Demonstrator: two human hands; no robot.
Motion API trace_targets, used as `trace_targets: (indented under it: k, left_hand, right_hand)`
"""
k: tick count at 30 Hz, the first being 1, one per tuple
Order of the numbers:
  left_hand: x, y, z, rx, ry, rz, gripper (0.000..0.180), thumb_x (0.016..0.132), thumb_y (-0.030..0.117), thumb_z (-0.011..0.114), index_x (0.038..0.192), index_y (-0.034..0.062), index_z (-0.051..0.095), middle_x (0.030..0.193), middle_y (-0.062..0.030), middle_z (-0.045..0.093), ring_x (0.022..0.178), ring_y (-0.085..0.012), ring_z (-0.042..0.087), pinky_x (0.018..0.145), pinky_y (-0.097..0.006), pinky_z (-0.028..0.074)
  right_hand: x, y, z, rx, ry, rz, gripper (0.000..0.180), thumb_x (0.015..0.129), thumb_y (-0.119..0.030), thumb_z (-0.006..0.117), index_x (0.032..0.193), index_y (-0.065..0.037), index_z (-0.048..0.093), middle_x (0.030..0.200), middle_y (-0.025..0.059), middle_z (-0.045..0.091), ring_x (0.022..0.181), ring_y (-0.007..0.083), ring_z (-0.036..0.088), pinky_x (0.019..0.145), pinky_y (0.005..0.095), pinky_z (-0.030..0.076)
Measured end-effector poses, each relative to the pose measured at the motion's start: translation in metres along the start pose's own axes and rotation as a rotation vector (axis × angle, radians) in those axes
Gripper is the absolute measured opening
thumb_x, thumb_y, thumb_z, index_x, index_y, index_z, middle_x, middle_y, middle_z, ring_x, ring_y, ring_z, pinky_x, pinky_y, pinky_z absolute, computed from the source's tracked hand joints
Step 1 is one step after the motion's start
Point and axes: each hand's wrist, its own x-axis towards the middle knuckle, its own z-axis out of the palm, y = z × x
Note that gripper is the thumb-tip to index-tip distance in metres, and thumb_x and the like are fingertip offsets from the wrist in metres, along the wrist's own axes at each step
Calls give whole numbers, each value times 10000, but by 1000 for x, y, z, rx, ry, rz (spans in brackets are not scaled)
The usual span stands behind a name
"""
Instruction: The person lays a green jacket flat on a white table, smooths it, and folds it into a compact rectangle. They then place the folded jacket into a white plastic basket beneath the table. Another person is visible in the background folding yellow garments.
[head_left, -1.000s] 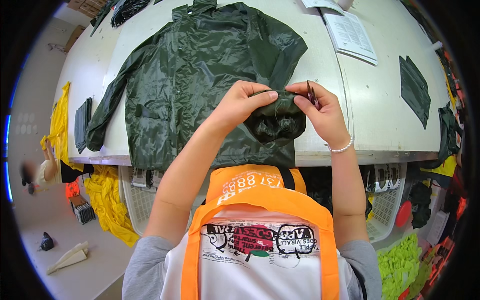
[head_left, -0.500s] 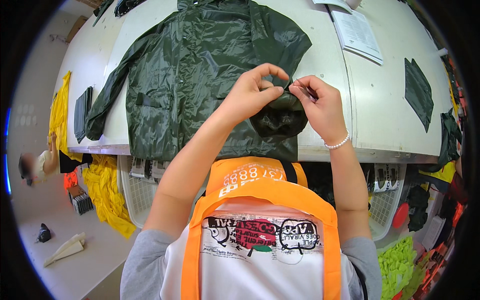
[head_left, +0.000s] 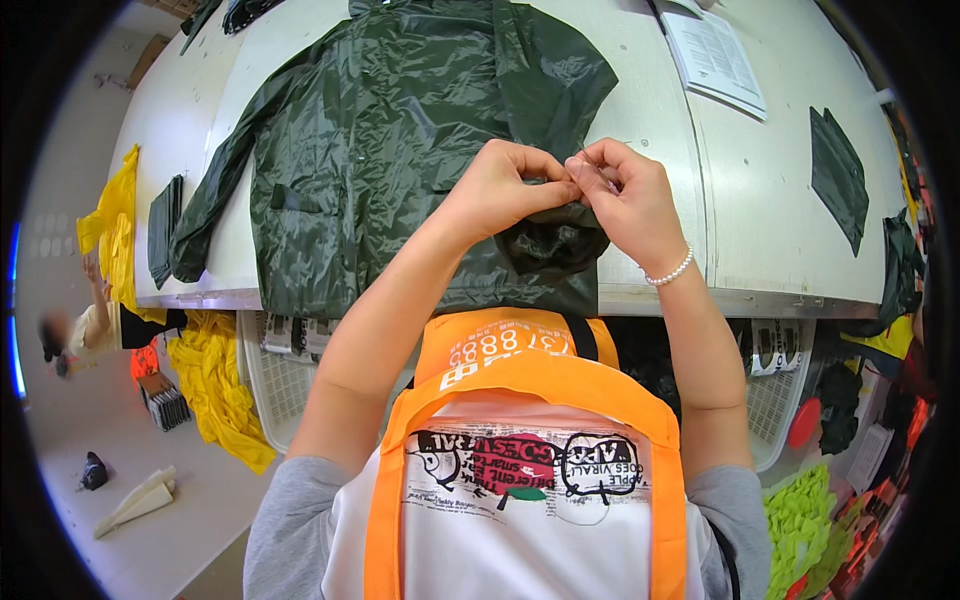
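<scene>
A dark green rain jacket (head_left: 420,150) lies spread on the white table, its front up and one sleeve stretched out to the left. The end of its other sleeve (head_left: 550,243) is bunched up under my hands near the table's front edge, its dark opening facing me. My left hand (head_left: 508,190) pinches the top of this cuff between thumb and fingers. Against its fingertips, my right hand (head_left: 628,195) is closed in a pinch. Something small and thin shows between the right fingers, too small to name. A beaded bracelet circles my right wrist.
Folded dark green pieces lie on the table (head_left: 750,230) at the left (head_left: 165,230) and right (head_left: 838,180). An open booklet (head_left: 712,62) rests at the back right. White plastic baskets (head_left: 272,385) stand below the front edge. At far left another person (head_left: 95,320) handles yellow cloth (head_left: 120,220).
My hands have drawn together over the cuff, and the left fingers have closed from a loose curve to a pinch. At far left, the other person has lifted part of the yellow cloth.
</scene>
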Motion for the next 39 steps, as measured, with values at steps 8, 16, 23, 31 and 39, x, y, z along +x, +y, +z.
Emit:
trace_targets:
  k: [8,16,23,31,39]
  left_hand:
    - [5,-6,0,-6,256,104,150,810,110,678,860,-31,664,751,-18,652,712,-43,573,657,-186,452]
    - [12,-18,-7,-139,408,52,147,847,108,653,919,-21,648,771,-23,653,662,-39,577,593,-172,447]
    - [16,-20,-6,-81,421,88,164,862,106,638,941,-37,632,763,-31,657,638,-36,578,559,-168,441]
    - [20,-26,-5,-111,452,162,177,854,154,646,886,-21,643,593,38,548,532,-3,410,472,-189,297]
    - [24,-23,-2,-65,477,196,191,852,185,646,846,-6,651,519,70,497,482,2,329,440,-206,242]
  right_hand:
    - [-12,13,-18,119,1,23,231,877,-174,637,1005,-9,538,833,19,579,760,50,490,632,199,411]
    - [-59,18,-5,-139,11,6,216,863,-161,639,968,-10,526,827,109,597,721,185,593,680,265,483]
    - [-54,5,5,-273,22,-87,234,823,-178,676,951,-22,558,885,97,612,746,219,633,678,283,511]
    - [-45,7,0,-281,21,-119,233,810,-171,685,954,-26,574,874,95,614,752,224,648,650,284,513]
    - [-41,-4,4,-412,-108,-232,212,793,-169,691,919,-44,575,837,80,595,713,236,628,594,302,490]
